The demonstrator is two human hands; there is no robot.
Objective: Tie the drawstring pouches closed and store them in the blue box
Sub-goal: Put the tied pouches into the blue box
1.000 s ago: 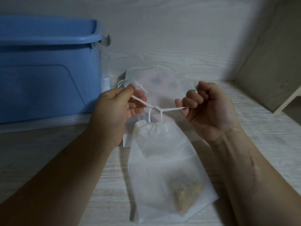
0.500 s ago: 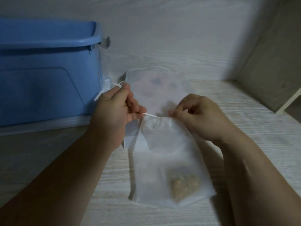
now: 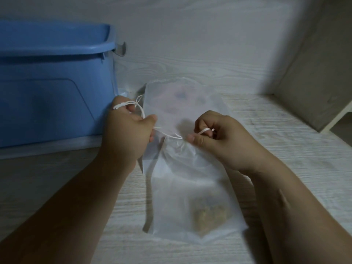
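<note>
A translucent white drawstring pouch lies on the wooden surface with brownish contents in its lower right corner. Its neck is gathered between my hands. My left hand pinches the white drawstring, which loops over its fingers. My right hand holds the other end of the string at the pouch's neck. A second translucent pouch lies behind, partly under the first. The blue box stands at the left, its side close behind my left hand.
A pale wooden back wall rises behind the pouches. A wooden side panel closes the space on the right. A grey latch hangs on the box's right rim.
The hands had pulled the strings apart above the pouch, then came together at its neck. Now the left hand has drawn back left with string looped over it, and the right pinches a loose end.
</note>
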